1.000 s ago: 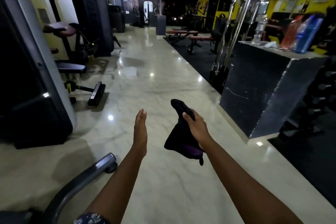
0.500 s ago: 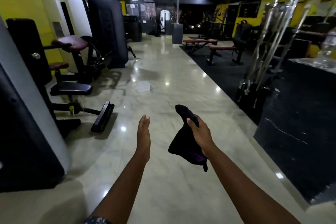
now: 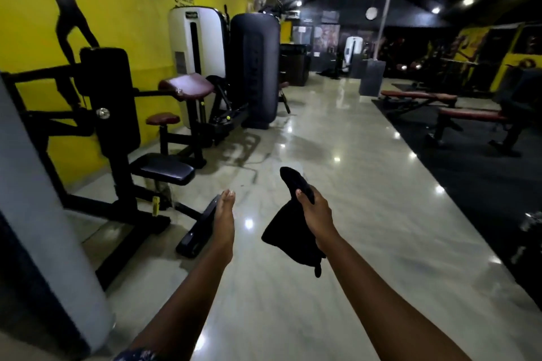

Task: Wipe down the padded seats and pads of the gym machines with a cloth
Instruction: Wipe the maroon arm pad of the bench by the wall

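Observation:
My right hand [image 3: 315, 215] grips a black cloth [image 3: 289, 231] that hangs below the fist over the marble floor. My left hand [image 3: 224, 220] is held flat, fingers straight and together, holding nothing. To the left stands a machine with a black padded seat [image 3: 162, 171] and a tall black back pad [image 3: 113, 99]. Behind it is a machine with a maroon pad [image 3: 186, 85] and a small maroon seat [image 3: 162, 119]. Both hands are well clear of every pad.
A black footplate [image 3: 199, 230] lies on the floor just beyond my left hand. A grey machine shroud [image 3: 44, 214] fills the near left. Red flat benches [image 3: 469, 114] stand on black matting at the right. The glossy aisle [image 3: 337, 155] runs ahead.
The view has swung left and moved forward: the black counter at the right is gone and the left-hand machines are nearer. Both hands keep their pose, cloth still held.

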Available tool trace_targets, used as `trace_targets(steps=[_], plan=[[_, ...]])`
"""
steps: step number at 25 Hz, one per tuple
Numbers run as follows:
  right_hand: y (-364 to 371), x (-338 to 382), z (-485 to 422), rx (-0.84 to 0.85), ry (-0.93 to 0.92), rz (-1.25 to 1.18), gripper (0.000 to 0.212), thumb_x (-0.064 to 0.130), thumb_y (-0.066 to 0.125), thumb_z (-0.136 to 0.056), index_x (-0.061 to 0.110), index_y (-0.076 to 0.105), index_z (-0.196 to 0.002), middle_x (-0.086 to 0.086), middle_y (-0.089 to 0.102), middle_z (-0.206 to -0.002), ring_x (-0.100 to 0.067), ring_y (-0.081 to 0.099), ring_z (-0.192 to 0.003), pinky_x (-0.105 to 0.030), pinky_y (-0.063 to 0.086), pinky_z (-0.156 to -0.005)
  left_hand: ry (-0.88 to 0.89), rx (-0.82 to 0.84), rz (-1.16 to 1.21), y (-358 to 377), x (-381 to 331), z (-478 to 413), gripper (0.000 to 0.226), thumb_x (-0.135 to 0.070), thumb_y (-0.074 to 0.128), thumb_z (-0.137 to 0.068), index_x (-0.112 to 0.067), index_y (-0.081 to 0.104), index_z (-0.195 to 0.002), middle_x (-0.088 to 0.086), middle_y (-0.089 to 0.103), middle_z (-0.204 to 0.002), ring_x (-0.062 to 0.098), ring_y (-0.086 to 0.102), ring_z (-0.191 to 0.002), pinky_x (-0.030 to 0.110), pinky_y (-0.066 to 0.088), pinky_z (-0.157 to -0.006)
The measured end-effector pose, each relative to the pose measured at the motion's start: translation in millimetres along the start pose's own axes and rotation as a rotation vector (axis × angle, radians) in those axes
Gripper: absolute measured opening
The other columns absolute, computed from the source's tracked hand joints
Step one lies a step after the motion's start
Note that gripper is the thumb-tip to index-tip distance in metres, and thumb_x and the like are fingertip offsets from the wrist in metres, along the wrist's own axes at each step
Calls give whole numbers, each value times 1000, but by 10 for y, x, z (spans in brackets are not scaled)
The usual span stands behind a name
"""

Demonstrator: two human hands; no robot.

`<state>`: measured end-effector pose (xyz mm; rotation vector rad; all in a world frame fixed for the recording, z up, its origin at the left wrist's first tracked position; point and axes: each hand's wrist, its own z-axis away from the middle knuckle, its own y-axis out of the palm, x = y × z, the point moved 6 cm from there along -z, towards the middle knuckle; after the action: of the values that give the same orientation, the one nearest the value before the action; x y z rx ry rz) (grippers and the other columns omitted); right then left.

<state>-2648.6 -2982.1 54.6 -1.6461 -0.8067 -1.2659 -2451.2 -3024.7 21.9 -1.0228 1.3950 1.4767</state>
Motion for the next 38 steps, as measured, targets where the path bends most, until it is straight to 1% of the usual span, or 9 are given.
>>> trace_targets(steps=[5, 9, 15, 17, 20, 22, 27, 32, 38], plan=[[497, -46, -1918, 52, -43, 3, 42, 38, 47, -96, 21, 48, -134, -6, 59, -125, -26, 53, -116, -38, 43, -98, 60, -97, -17, 326, -7, -1762, 47, -34, 39, -99, -18, 36, -143, 0, 37, -148, 17, 33, -137, 25, 24, -104], [814, -142, -3394, 97, -22, 16, 45, 40, 47, -96, 19, 47, -135, -7, 58, -127, -26, 53, -117, -40, 43, -99, 40, -140, -30, 728, 25, -3167, 46, -36, 39, -99, -23, 37, -142, -3, 38, -148, 16, 33, -136, 31, 24, -105], [1220, -476, -5316, 105, -17, 10, 41, 37, 47, -96, 21, 48, -134, -3, 59, -126, -23, 53, -117, -34, 42, -96, 77, -73, -124, 1286, 160, -5151, 49, -40, 38, -98, -25, 34, -144, -4, 33, -150, 15, 30, -138, 30, 23, -101], [1443, -577, -6095, 127, -27, 26, 43, 37, 47, -96, 21, 47, -135, -3, 58, -128, -23, 52, -119, -34, 42, -97, 79, -99, -134, 1385, 201, -5917, 49, -41, 38, -98, -26, 34, -144, -3, 33, -151, 16, 29, -139, 32, 24, -101], [1852, -608, -7265, 200, -60, 40, 43, 38, 47, -96, 22, 46, -136, -4, 56, -130, -24, 51, -120, -35, 42, -98, 78, -190, -120, 1491, 216, -6988, 48, -41, 38, -98, -25, 33, -143, 0, 33, -151, 17, 28, -139, 33, 22, -109], [2188, -554, -7965, 262, -75, 29, 41, 37, 48, -96, 22, 47, -135, -3, 57, -129, -23, 51, -118, -35, 42, -98, 89, -226, -122, 1539, 147, -7623, 49, -40, 38, -98, -24, 33, -144, -1, 32, -152, 16, 28, -140, 30, 22, -107], [3254, -482, -9641, 368, -82, -1, 42, 38, 48, -95, 22, 49, -134, -6, 58, -126, -25, 53, -116, -41, 44, -98, 137, -371, -120, 1300, -26, -9266, 48, -37, 37, -99, -24, 32, -144, -1, 33, -150, 16, 29, -139, 27, 23, -100], [4395, -383, -11169, 446, -119, -55, 39, 35, 50, -95, 20, 52, -131, -8, 59, -124, -26, 54, -116, -41, 45, -97, 153, -496, -91, 905, -61, -11016, 48, -38, 36, -99, -22, 31, -145, 2, 32, -152, 18, 27, -140, 31, 23, -106], [5670, -187, -12848, 477, -109, -63, 45, 37, 49, -95, 22, 44, -138, -9, 49, -136, -28, 46, -126, -43, 40, -103, 137, -671, -91, 507, -370, -12890, 50, -38, 36, -99, -16, 33, -144, 6, 35, -150, 21, 31, -138, 32, 24, -107]])
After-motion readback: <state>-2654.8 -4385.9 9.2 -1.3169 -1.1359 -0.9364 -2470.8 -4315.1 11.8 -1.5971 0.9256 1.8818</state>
